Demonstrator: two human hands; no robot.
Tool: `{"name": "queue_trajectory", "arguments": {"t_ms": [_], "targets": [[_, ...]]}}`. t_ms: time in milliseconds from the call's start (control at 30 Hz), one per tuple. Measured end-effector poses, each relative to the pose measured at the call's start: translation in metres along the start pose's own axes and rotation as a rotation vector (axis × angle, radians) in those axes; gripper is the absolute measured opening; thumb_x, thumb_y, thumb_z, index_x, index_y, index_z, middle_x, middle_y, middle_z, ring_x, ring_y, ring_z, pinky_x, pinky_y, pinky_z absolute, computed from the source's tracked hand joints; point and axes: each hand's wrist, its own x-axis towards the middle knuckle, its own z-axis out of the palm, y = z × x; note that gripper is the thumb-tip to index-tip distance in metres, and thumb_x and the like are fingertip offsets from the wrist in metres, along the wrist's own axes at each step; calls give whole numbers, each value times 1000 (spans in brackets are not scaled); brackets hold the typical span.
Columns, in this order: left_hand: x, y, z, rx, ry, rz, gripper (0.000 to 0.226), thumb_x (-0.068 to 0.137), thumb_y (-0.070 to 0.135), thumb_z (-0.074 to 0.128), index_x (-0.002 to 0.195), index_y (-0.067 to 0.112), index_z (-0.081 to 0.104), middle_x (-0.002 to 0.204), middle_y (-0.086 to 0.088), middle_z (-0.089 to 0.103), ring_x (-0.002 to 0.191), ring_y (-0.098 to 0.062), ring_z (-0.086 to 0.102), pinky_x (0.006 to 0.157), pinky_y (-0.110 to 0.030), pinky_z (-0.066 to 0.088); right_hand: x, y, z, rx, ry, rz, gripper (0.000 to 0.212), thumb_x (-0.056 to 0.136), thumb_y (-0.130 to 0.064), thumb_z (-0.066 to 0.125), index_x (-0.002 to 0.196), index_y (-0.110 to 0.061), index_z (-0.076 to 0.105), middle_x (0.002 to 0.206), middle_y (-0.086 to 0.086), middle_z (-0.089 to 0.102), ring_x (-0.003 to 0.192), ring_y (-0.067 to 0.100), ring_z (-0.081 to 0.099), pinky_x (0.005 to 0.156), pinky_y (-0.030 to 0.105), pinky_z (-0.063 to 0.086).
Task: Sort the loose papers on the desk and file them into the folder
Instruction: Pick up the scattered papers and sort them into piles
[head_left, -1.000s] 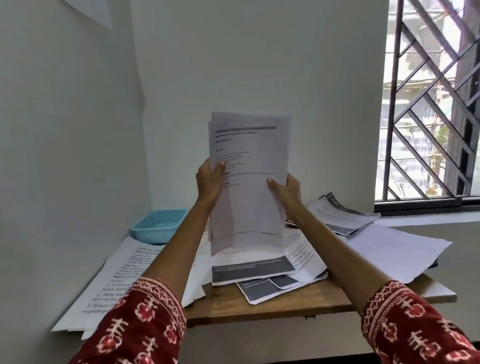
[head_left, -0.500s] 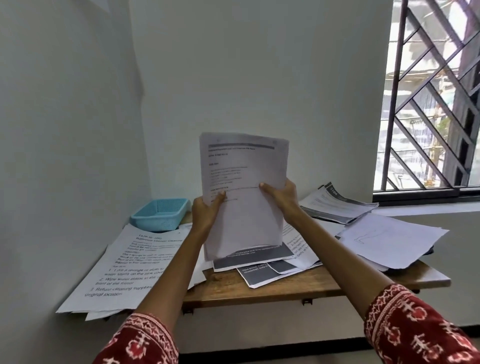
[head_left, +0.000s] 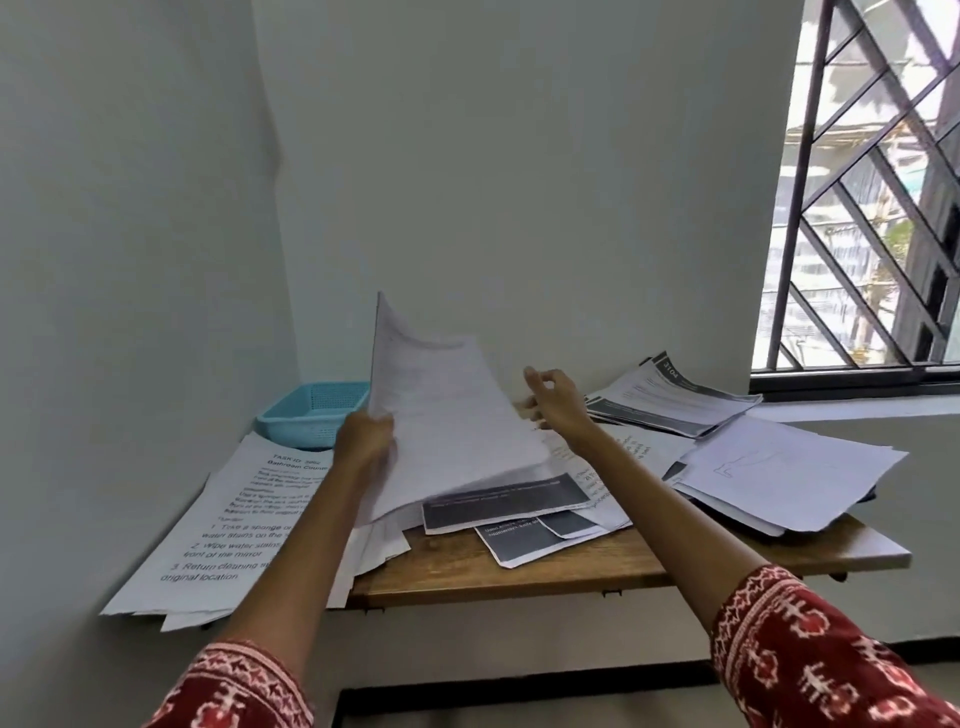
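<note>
Left hand (head_left: 363, 441) pinches the lifted sheaf (head_left: 441, 415) at its left edge, fingers curled round it. Sheaf tilts steeply, free corner up and away, lower edge trailing onto the centre pile (head_left: 519, 504). Right hand (head_left: 550, 400) hovers just beside the sheaf's right edge, fingers loosely curled, holding nothing. Desk (head_left: 571, 571) carries the other loose stacks, left and right. No folder identifiable. Likely next: right hand, being nearest, retakes that free edge.
</note>
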Motion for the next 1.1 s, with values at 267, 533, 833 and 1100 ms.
{"name": "queue_trajectory", "arguments": {"t_ms": [267, 533, 833, 1100], "targets": [[1, -66, -27, 337, -83, -235, 43, 95, 22, 52, 125, -8, 48, 126, -23, 54, 113, -36, 53, 85, -35, 42, -12, 52, 5, -791, -216, 241, 79, 73, -49, 76, 129, -3, 43, 128, 13, 55, 118, 30, 52, 95, 38, 44], [-8, -47, -20, 354, -137, -192, 42, 95, 19, 53, 126, -7, 46, 127, -21, 53, 116, -34, 51, 86, -36, 42, -2, 29, -7, -486, 175, 107, 27, 86, -2, 51, 109, -6, 62, 105, 12, 64, 101, 30, 61, 75, 31, 45], [-29, -40, 0, 382, -268, -185, 44, 94, 11, 51, 132, -8, 40, 134, -22, 46, 122, -33, 46, 93, -34, 41, 9, -17, -48, -85, 668, -51, 18, 97, -6, 45, 108, 0, 58, 109, 19, 65, 96, 31, 61, 67, 29, 40], [-34, -19, -7, 678, -200, -66, 59, 89, 39, 59, 131, 2, 43, 132, -15, 50, 119, -31, 50, 96, -36, 44, -5, 7, -26, 51, 223, 30, 44, 92, -10, 59, 133, -1, 49, 120, 7, 53, 105, 20, 48, 86, 24, 34]]}}
